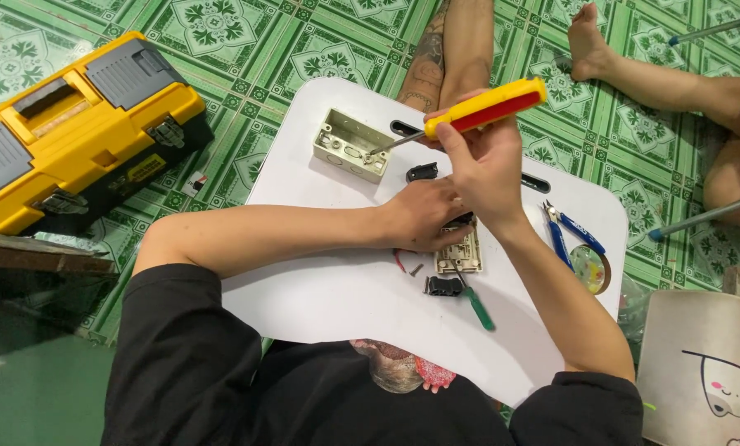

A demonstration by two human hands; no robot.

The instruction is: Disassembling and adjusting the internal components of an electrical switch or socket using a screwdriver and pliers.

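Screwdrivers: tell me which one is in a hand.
The yellow-and-red-handled screwdriver, gripped by the right hand. The green-handled screwdriver lies loose on the white board.

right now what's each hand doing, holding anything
Left hand: closed over a small part on the white board; what it grips cannot be told.
Right hand: closed on the yellow-and-red screwdriver.
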